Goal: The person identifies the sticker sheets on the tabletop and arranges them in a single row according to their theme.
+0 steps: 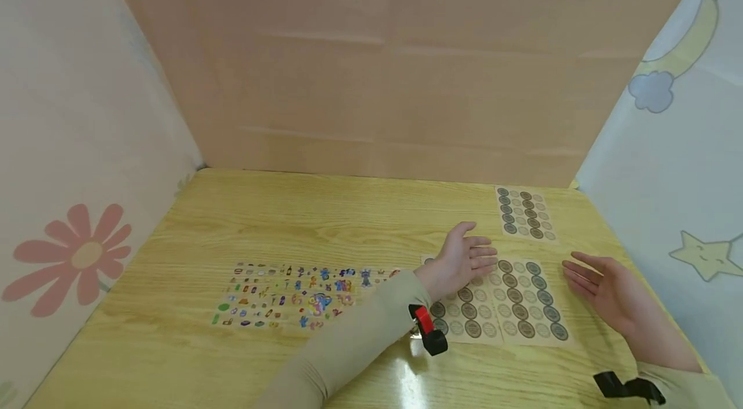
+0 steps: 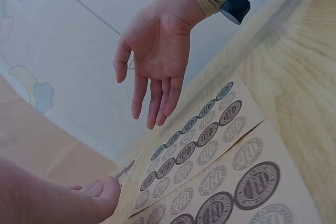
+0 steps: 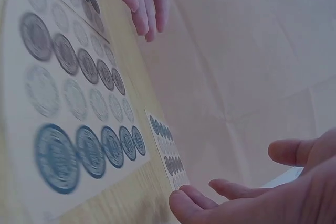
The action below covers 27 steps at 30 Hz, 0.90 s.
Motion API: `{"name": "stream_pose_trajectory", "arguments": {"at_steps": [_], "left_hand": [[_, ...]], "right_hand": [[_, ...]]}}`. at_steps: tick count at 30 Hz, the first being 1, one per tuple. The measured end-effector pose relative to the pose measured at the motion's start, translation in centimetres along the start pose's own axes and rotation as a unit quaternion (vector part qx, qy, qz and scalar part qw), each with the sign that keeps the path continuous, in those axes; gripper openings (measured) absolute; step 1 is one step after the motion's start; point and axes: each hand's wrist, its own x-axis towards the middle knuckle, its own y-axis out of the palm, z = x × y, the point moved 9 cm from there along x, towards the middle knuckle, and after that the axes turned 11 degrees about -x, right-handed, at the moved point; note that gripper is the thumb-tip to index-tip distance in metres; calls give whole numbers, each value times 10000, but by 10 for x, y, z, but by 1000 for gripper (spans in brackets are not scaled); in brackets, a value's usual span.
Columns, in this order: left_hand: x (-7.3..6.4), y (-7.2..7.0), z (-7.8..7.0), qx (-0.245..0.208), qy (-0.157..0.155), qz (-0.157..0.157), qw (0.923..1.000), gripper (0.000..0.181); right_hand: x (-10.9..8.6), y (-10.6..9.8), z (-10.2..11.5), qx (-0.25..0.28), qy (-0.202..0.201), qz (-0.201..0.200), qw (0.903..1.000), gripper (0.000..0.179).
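Note:
Two sticker sheets with rows of round dark and pale seals lie side by side on the table, the left seal sheet (image 1: 482, 325) and the right seal sheet (image 1: 542, 338). Over the left one, my left hand (image 1: 464, 257) is held with straight fingers pointing right and nothing in it. My right hand (image 1: 609, 293) is just right of the right sheet, palm facing left, fingers extended and holding nothing. In the left wrist view the right hand (image 2: 160, 51) shows its bare palm, fingers hanging above the seals. The right wrist view catches the left hand's fingers (image 3: 147, 3) at the top.
A smaller seal sheet (image 1: 548, 228) lies farther back on the right. Left of the hands are clear sheets of small colourful cartoon stickers (image 1: 316, 299), partly covered by the left sleeve (image 1: 360, 325). A brown paper backdrop (image 1: 383, 73) and patterned side walls enclose the wooden table (image 1: 325, 215).

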Motion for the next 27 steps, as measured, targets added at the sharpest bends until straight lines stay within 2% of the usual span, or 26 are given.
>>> {"name": "stream_pose_trajectory", "arguments": {"at_steps": [7,12,18,23,26,27], "left_hand": [[23,3,-13,93,192,-237,9995,67],[42,0,-16,-152,71,-413,9990,70],[65,-8,-22,-587,-15,-568,9967,74],[80,-10,-24,-495,-43,-596,9970,76],[86,-8,-25,-370,-89,-540,9978,77],[87,-7,-24,-342,-107,-521,9980,77]], "right_hand": [[23,-33,6,218,647,-775,9947,49],[33,-48,9,287,898,-1269,9874,43],[46,-56,12,594,992,-1536,9813,37],[54,-58,14,823,1057,-1565,9786,36],[59,-62,17,781,1072,-1661,9771,29],[61,-63,18,717,1075,-1681,9773,31]]}}
